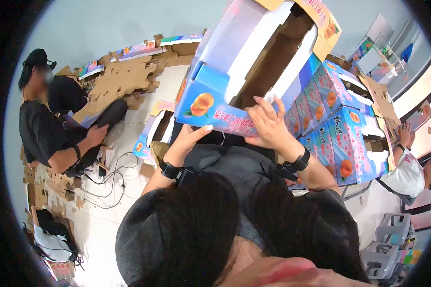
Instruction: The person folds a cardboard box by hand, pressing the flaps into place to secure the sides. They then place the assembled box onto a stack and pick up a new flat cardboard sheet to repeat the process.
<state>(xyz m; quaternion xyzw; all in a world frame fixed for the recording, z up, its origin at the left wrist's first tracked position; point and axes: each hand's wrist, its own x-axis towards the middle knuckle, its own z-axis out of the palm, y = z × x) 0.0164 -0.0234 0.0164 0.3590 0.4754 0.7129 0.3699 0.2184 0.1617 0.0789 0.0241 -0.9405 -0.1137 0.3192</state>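
both hands clamped on the lower edge of the open blue peach carton (210,91) raised above them, left hand (187,139) under its corner, right hand (269,123) on the rim, stacked cartons (333,115) just right; level, even grips likely stop it twisting

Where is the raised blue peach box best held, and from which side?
Probably the near long wall of the blue peach box, taken from below, one hand toward each end. The box is tilted with its open side toward the person, making that printed wall the closest firm edge; the left hand and right hand hold there.
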